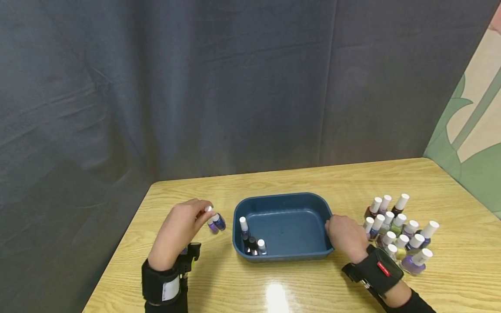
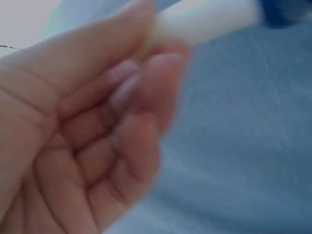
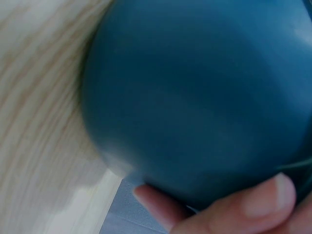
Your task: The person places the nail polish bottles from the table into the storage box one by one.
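My left hand pinches the white cap of a nail polish bottle between thumb and fingertips. Dark blue shows just past that cap in the left wrist view. Close to these fingertips are a blue nail polish bottle and a purple one. At the right end of a dark blue plastic tray, my right hand grips the rim; its thumb lies against the tray in the right wrist view. Several bottles, including a white-capped one and a black-capped one, stand in the tray's left end.
Many white-capped nail polish bottles stand grouped on the wooden table right of the tray, among them a light purple one at the front and a dark one at the back. A grey cloth hangs behind the table.
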Action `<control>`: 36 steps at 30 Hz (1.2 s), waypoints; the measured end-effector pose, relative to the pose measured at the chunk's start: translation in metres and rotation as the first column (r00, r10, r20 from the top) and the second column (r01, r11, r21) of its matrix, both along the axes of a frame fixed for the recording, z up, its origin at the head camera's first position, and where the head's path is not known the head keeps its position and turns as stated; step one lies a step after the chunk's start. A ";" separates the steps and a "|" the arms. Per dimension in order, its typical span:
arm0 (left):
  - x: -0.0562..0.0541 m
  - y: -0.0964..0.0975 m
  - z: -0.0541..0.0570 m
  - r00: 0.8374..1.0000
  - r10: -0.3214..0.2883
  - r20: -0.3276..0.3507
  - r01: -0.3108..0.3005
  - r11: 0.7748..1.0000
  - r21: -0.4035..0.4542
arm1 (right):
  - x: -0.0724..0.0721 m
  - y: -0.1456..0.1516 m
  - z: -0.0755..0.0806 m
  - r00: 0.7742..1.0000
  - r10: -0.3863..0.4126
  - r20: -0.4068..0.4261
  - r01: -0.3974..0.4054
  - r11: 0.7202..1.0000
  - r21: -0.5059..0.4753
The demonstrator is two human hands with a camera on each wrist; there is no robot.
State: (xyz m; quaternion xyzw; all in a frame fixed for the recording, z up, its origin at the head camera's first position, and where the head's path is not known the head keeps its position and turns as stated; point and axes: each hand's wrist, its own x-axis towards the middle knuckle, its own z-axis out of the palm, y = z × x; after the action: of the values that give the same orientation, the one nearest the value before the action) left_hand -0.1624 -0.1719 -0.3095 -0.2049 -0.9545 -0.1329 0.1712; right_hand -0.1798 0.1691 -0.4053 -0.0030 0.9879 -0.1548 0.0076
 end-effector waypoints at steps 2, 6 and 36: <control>-0.002 0.008 -0.002 0.998 -0.020 -0.060 0.021 1.000 0.020 | 0.000 0.000 0.000 1.000 0.007 -0.019 -0.007 1.000 0.000; -0.009 0.024 -0.008 0.991 -0.062 -0.120 0.068 0.996 0.049 | 0.001 0.000 -0.002 1.000 0.007 -0.022 -0.007 1.000 -0.003; -0.036 0.062 -0.051 0.964 -0.229 0.133 0.249 0.954 -0.167 | -0.001 -0.001 -0.002 1.000 -0.004 0.007 0.004 1.000 0.011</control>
State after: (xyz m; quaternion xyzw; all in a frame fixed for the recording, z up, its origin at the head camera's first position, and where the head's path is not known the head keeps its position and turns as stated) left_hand -0.1985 -0.1100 -0.3603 -0.3259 -0.9389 -0.0760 0.0805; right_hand -0.1809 0.1685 -0.4074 -0.0005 0.9887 -0.1493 0.0108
